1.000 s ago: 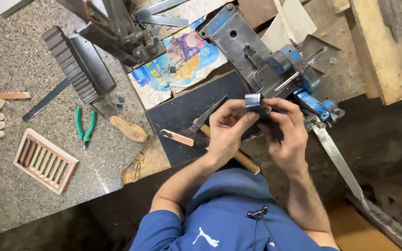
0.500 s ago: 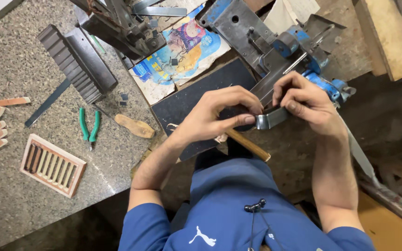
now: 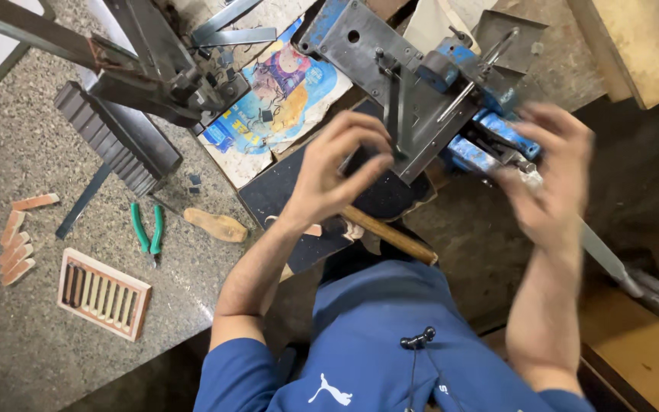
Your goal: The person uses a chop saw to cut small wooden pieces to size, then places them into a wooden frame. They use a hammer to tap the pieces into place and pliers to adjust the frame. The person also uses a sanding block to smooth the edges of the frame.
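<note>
Left hand [image 3: 337,172] pinches thin grey metal strip [image 3: 393,114] upright in blue bench vise [image 3: 467,107], blurred right hand [image 3: 551,179] grip unclear; fingertips could get nipped if it closes.

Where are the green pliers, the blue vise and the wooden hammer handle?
green pliers [image 3: 147,230], head view, on the green grips.
blue vise [image 3: 497,130], head view, on its blue body.
wooden hammer handle [image 3: 390,235], head view, mid-shaft.
</note>
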